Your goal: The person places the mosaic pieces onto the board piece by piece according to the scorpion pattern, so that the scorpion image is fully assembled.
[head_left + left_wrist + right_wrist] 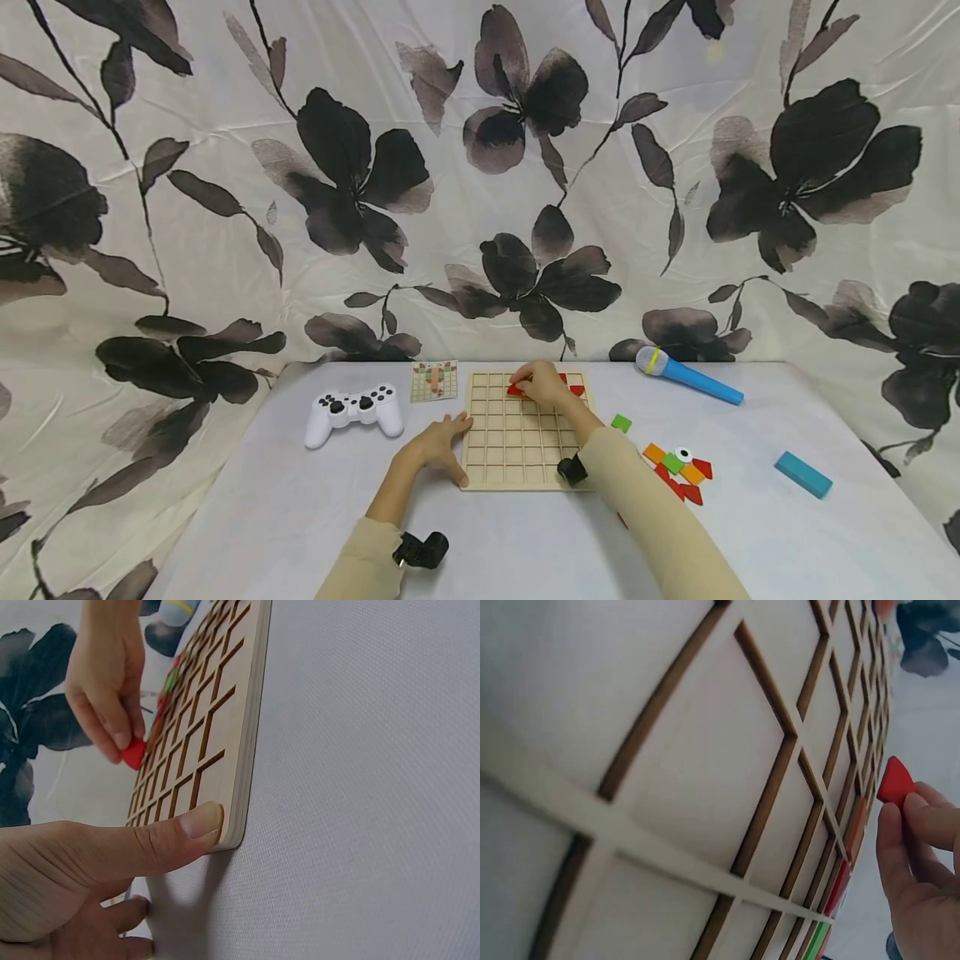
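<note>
A wooden grid board (517,454) lies flat on the white table. My left hand (435,442) rests at its left edge, fingers spread; in the left wrist view the thumb (201,819) presses on the board's corner. Over the far rows, my right hand (546,386) pinches a red piece (895,781) with one curved side between thumb and fingertips. Along the far right of the grid sit red pieces (577,390); a green piece (815,941) shows there in the right wrist view. Part of the far rows is hidden behind the right hand.
A pattern card (434,381) lies left of the board's far corner, near a white game controller (354,413). To the right are loose coloured pieces (672,463), a green square (621,423), a blue toy microphone (693,379) and a blue block (803,474).
</note>
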Action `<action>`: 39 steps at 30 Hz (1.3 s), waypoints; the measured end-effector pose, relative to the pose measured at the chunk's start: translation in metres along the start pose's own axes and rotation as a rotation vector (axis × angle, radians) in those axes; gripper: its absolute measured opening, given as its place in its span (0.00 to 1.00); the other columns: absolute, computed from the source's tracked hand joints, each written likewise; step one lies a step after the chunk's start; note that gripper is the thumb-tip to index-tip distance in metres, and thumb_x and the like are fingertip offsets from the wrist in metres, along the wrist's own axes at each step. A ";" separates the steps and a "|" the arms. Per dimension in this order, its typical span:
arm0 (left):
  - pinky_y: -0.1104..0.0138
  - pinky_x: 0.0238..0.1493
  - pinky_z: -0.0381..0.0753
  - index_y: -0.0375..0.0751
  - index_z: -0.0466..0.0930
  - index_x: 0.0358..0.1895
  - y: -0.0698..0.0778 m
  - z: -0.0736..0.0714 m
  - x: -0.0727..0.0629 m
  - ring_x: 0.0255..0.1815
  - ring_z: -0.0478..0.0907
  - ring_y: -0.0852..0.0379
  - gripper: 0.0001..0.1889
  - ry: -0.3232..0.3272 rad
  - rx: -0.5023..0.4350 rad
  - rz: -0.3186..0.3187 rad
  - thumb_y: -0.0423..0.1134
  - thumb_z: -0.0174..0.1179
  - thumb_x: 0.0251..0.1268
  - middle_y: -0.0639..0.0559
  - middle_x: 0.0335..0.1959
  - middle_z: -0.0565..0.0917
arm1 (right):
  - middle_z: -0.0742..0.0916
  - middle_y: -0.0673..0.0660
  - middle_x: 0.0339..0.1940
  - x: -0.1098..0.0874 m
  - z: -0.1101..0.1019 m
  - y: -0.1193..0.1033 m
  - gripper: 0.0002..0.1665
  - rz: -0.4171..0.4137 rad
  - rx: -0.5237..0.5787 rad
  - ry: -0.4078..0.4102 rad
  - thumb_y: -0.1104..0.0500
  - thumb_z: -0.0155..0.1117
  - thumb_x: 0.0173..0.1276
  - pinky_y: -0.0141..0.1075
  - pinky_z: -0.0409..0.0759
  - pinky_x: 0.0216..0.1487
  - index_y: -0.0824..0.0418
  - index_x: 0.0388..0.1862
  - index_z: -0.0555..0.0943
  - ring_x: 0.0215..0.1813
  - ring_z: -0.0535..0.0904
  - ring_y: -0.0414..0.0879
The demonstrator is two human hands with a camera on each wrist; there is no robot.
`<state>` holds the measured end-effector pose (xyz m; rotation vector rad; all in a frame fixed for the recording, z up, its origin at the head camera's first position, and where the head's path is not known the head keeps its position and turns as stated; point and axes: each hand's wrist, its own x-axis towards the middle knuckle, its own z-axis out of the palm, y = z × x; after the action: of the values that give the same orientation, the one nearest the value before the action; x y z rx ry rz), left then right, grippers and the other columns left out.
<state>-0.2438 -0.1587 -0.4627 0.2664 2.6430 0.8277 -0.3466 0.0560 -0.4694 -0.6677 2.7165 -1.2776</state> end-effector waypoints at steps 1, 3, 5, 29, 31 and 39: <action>0.41 0.67 0.54 0.36 0.65 0.68 0.000 0.000 0.000 0.72 0.50 0.33 0.52 0.001 0.002 -0.002 0.33 0.79 0.28 0.42 0.73 0.59 | 0.87 0.64 0.38 0.001 0.001 -0.001 0.09 -0.013 -0.026 0.001 0.71 0.59 0.62 0.31 0.79 0.32 0.71 0.38 0.85 0.34 0.82 0.48; 0.41 0.67 0.54 0.37 0.65 0.68 0.000 0.000 0.000 0.72 0.50 0.33 0.52 0.001 0.004 -0.006 0.34 0.79 0.28 0.42 0.73 0.59 | 0.87 0.62 0.37 0.004 0.004 -0.003 0.08 -0.010 -0.059 -0.001 0.71 0.60 0.62 0.33 0.80 0.33 0.71 0.37 0.85 0.35 0.81 0.48; 0.41 0.67 0.55 0.37 0.65 0.68 0.000 0.000 0.000 0.72 0.50 0.33 0.52 0.002 0.006 -0.010 0.34 0.80 0.28 0.43 0.73 0.59 | 0.87 0.61 0.37 0.006 0.007 -0.004 0.08 0.009 -0.094 -0.002 0.71 0.60 0.62 0.33 0.80 0.34 0.70 0.36 0.85 0.36 0.81 0.48; 0.43 0.69 0.53 0.34 0.65 0.67 0.002 0.000 0.000 0.73 0.49 0.36 0.51 0.000 -0.002 0.015 0.31 0.79 0.28 0.42 0.72 0.59 | 0.87 0.62 0.42 -0.006 -0.001 0.003 0.11 0.018 -0.133 0.077 0.68 0.63 0.61 0.41 0.80 0.41 0.69 0.43 0.84 0.41 0.81 0.54; 0.43 0.69 0.53 0.34 0.65 0.67 0.002 0.001 0.000 0.73 0.49 0.37 0.51 0.001 -0.002 0.018 0.31 0.79 0.28 0.42 0.72 0.60 | 0.86 0.65 0.43 -0.009 -0.011 0.009 0.13 0.002 -0.100 0.075 0.69 0.63 0.60 0.42 0.81 0.42 0.72 0.44 0.83 0.42 0.81 0.56; 0.42 0.68 0.53 0.34 0.65 0.67 0.002 -0.001 -0.001 0.73 0.50 0.36 0.51 0.004 0.006 0.012 0.32 0.79 0.28 0.42 0.72 0.60 | 0.86 0.63 0.40 -0.029 -0.066 0.060 0.18 -0.070 -0.020 -0.015 0.63 0.66 0.56 0.43 0.81 0.42 0.68 0.46 0.82 0.42 0.82 0.56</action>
<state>-0.2430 -0.1581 -0.4611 0.2827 2.6503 0.8245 -0.3578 0.1491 -0.4743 -0.7770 2.7204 -1.2559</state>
